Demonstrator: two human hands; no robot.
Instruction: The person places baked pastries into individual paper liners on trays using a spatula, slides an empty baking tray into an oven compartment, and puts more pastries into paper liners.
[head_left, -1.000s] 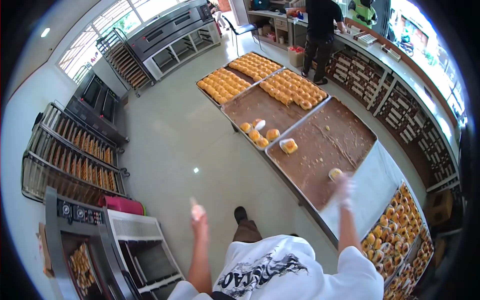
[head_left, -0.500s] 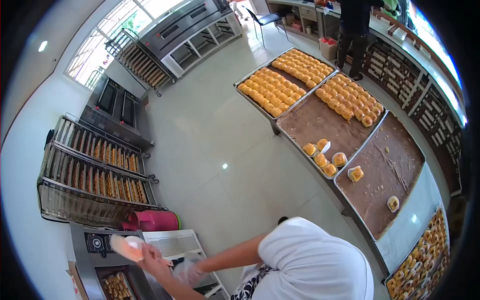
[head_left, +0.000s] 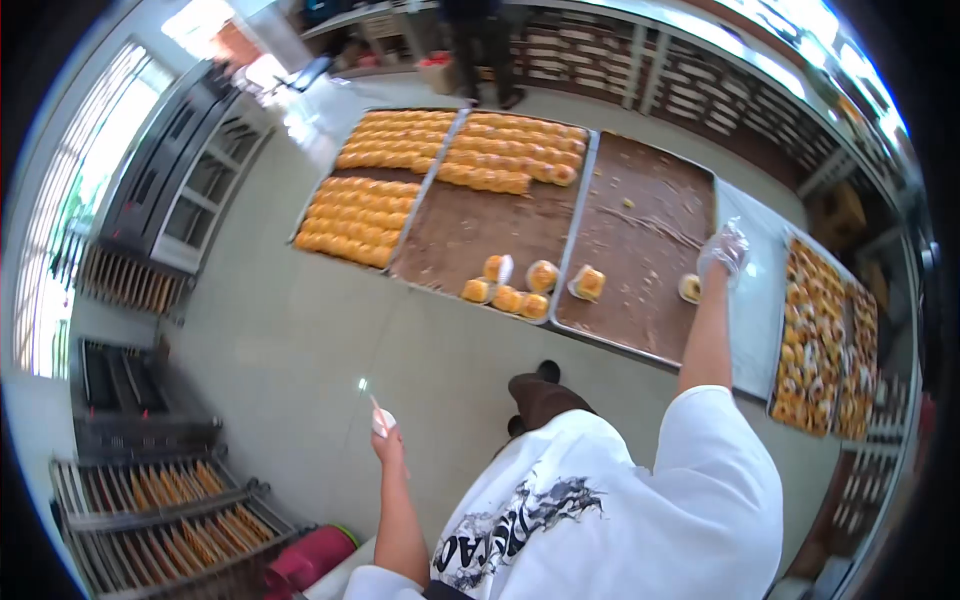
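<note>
Left hand (head_left: pixel 390 443), lower centre: holding white item (head_left: pixel 383 422), don't crush. Right hand (head_left: pixel 727 250), frame right: can't tell fingers; mind bun (head_left: pixel 689 288).

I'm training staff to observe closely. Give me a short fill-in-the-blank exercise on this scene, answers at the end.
1. The colour of the item in the left hand is ____.
2. The right hand is covered by a clear plastic ____.
3. The tray nearest the right hand holds ____ pastries.

Missing words: white; glove; two.
</note>
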